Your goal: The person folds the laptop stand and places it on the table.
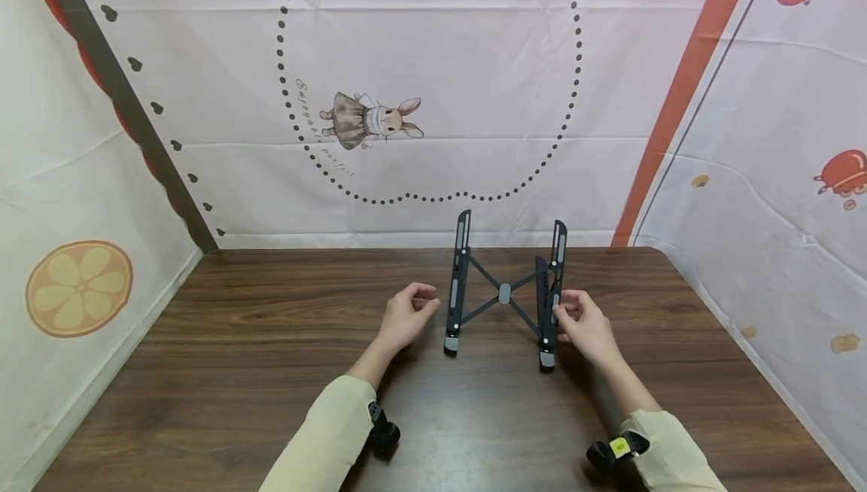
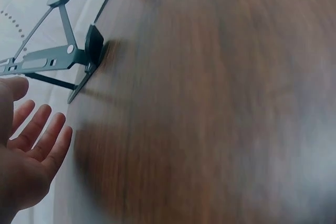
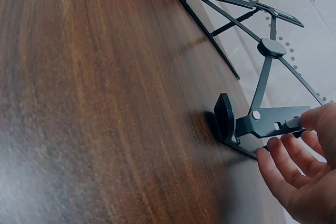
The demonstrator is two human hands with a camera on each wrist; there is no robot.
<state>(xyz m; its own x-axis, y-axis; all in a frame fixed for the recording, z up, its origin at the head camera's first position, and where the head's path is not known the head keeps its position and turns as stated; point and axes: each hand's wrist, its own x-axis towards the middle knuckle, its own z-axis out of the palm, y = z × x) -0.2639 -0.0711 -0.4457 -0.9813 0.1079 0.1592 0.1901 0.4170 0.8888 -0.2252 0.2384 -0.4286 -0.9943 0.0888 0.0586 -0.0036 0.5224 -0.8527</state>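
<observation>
A black folding laptop stand (image 1: 504, 294) is spread open on the table, its two side rails joined by crossed bars and a grey hub. My right hand (image 1: 588, 323) pinches the right rail, thumb on top and fingers beneath, as the right wrist view shows on the stand (image 3: 265, 121). Just left of the left rail is my left hand (image 1: 404, 317), its fingers loosely bent and a small gap between them and the rail. In the left wrist view this hand (image 2: 29, 156) holds nothing, with the stand's rail (image 2: 58, 60) just above the thumb.
The brown wooden table (image 1: 271, 341) meets a pale printed cloth (image 1: 433, 63) along its back edge, and more cloth hangs at both sides. A black camera (image 1: 384, 432) is strapped to the left wrist, another camera (image 1: 603, 456) to the right.
</observation>
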